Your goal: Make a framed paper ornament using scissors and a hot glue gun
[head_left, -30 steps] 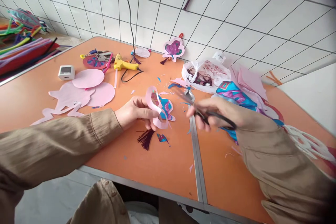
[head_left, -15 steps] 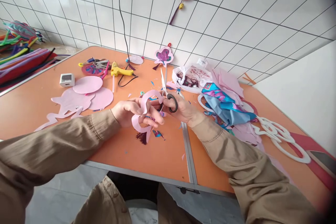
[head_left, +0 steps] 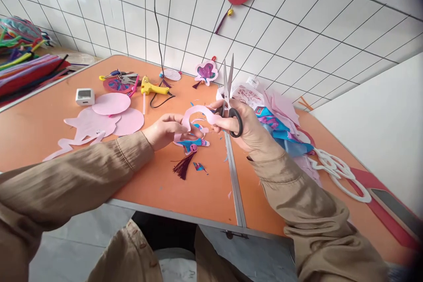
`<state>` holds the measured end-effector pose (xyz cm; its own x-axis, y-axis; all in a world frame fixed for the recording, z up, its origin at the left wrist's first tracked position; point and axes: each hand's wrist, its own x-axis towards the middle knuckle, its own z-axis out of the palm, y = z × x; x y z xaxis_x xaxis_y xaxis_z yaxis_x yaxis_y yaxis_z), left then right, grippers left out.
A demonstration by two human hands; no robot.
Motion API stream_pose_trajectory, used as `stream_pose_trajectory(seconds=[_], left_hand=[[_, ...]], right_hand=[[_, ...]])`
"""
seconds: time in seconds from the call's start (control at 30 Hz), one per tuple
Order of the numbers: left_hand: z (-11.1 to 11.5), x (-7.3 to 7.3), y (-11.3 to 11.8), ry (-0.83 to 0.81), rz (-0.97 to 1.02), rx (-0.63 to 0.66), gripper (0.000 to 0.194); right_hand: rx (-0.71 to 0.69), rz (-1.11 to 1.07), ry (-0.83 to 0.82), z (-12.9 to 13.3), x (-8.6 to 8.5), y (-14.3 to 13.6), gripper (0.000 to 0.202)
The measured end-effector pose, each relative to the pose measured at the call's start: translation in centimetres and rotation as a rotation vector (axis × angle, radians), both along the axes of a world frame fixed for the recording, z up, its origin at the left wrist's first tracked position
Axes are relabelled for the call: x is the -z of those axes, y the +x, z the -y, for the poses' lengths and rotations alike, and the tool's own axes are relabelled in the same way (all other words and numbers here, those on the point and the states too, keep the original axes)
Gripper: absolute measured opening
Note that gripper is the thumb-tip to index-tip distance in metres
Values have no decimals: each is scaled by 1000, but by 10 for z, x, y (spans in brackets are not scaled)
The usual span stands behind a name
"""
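My left hand (head_left: 167, 131) pinches one end of a curved, wavy-edged pink foam strip (head_left: 197, 110). My right hand (head_left: 243, 125) has a finger through the black handle of a pair of scissors (head_left: 228, 81), whose blades point up and stand slightly apart. The fingertips of that hand also touch the strip's right end. Below the strip, on the orange table, lies a blue and pink fabric piece (head_left: 191, 144) with a pink bell (head_left: 193, 148) and a dark red tassel (head_left: 183, 166). A small fabric scrap (head_left: 199, 167) is beside the tassel.
A yellow glue gun (head_left: 153, 87), pink foam shapes (head_left: 111, 104) and a white box (head_left: 85, 96) are to the left. Blue patterned fabric (head_left: 280, 130) and white foam rings (head_left: 342, 172) lie at right. A metal seam (head_left: 234, 185) crosses the table (head_left: 148, 189).
My right hand has moved right and nearer, turning the scissors upright. The pink strip now stretches between both hands, and the belled fabric piece beneath shows more.
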<state>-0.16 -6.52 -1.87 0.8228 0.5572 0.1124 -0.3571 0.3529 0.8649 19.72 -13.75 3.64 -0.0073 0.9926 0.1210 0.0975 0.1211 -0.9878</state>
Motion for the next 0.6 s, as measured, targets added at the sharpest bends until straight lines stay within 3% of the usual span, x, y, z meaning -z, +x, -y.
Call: stream_pose_trajectory(seconds=[0.3, 0.5, 0.6], left_hand=[[3, 2, 4, -11, 15, -9, 11], [0, 1, 2, 17, -41, -47, 38], [2, -2, 1, 55, -97, -135, 41]], right_hand=[[0, 68, -15, 2, -1, 2, 36], [-49, 97, -45, 4, 0, 4, 31], [-84, 124, -103, 8, -1, 1, 29]])
